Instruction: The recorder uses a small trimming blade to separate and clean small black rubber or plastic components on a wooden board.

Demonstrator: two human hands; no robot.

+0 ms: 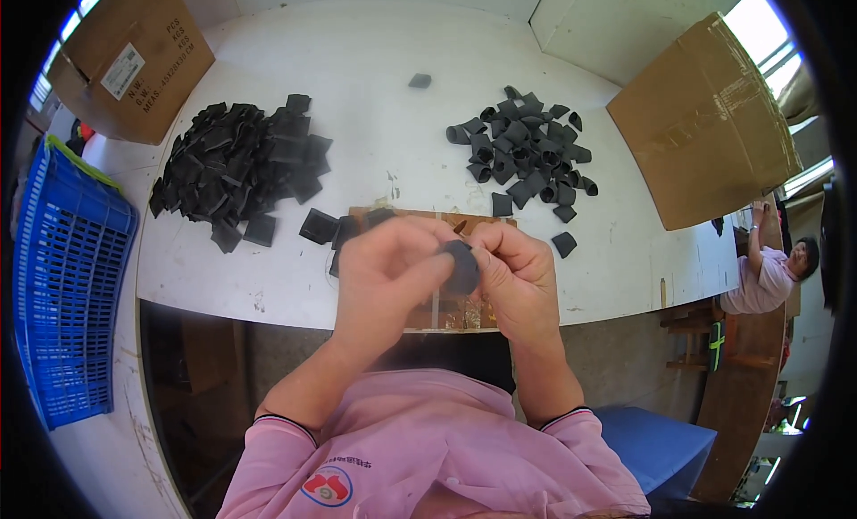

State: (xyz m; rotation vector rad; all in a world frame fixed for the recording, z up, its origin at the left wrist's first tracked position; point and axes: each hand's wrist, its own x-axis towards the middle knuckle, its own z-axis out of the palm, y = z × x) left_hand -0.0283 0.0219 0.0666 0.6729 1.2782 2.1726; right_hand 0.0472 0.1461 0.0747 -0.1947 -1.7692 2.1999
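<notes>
In front of my chest, both hands meet over one small black sleeve-like piece, soft and curved in shape. My left hand pinches it between thumb and fingers from the left. The fingers and thumb of my right hand are closed on its right edge. A small dark pointed tip shows between the hands; I cannot make out what it belongs to. Below them lies a brown board at the table's front edge. A few flat black pieces lie beside my left hand.
On the white table are a large heap of flat black pieces at left and a smaller pile of black tubes at right. Cardboard boxes flank them. A blue crate stands far left. Another person is at far right.
</notes>
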